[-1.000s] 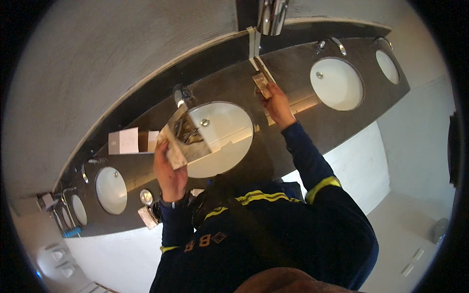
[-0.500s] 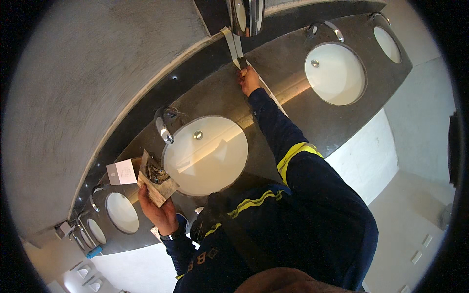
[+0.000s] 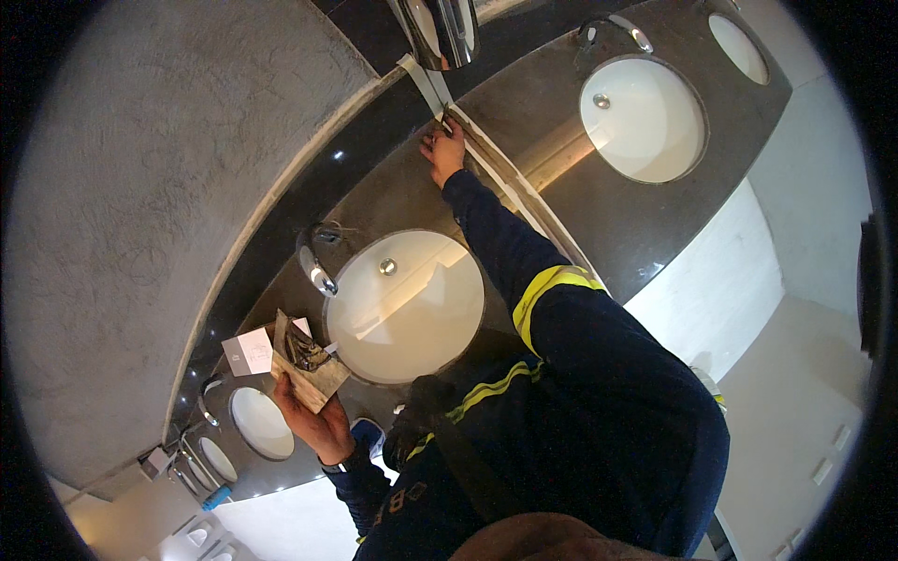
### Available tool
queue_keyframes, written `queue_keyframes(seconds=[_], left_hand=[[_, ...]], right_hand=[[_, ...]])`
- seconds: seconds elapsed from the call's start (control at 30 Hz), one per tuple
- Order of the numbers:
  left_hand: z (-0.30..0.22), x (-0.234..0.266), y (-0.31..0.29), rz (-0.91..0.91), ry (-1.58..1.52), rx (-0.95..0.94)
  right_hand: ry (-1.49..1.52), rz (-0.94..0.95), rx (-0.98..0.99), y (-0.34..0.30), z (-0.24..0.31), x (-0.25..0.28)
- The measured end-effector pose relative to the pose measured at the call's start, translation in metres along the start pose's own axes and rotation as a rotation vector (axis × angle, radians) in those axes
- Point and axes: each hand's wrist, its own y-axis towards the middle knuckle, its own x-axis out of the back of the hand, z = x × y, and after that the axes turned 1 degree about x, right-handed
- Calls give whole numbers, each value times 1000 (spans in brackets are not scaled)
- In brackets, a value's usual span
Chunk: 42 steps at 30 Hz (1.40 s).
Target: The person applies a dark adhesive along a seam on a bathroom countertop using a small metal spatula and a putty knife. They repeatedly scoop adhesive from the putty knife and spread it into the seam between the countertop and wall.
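My left hand grips a rough, light-coloured board from below, beside the near-left of the middle basin. A dark, sticky-looking paste is heaped on the board. My right hand reaches to the back of the dark stone counter, its fingers pinched on a small, flat dark blade, mostly hidden by them. It is at the top of a seam that crosses the counter between pale tape strips. Another pale tape strip climbs the dark backsplash just above the hand.
White basins with chrome faucets line the curved counter; the middle basin lies between my arms. A white and grey box stands behind the board. A polished metal fixture overhangs the seam's back end.
My right hand has shifted slightly left and up in the view, still at the seam's back end. More of the seam shows beside my forearm. My left hand still holds the board.
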Motion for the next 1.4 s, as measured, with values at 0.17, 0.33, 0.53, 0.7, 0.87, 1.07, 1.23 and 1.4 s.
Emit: queue_keyframes(seconds=[0.17, 0.33, 0.53, 0.7, 0.87, 1.07, 1.23, 1.4], left_hand=[[-2, 2, -4, -43, 16, -6], [-1, 7, -4, -50, 27, -17], [-2, 6, -4, -48, 39, -16], [-1, 4, -3, -8, 21, 4], [-2, 6, -2, -5, 12, 13], [-5, 1, -3, -7, 33, 28], [5, -14, 7, 95, -24, 46], [16, -44, 28, 138, 45, 9]], right_hand=[[-47, -14, -6, 3, -2, -6], [-42, 1, -3, 16, -12, -8], [28, 131, -85, 20, -13, -5], [-42, 167, -175, 1, 6, 17], [2, 122, -184, 10, 24, 32], [-282, 268, -141, 20, 64, 48], [-458, 573, -125, -82, 128, 31], [-1189, 1293, 684, -202, 223, -21]])
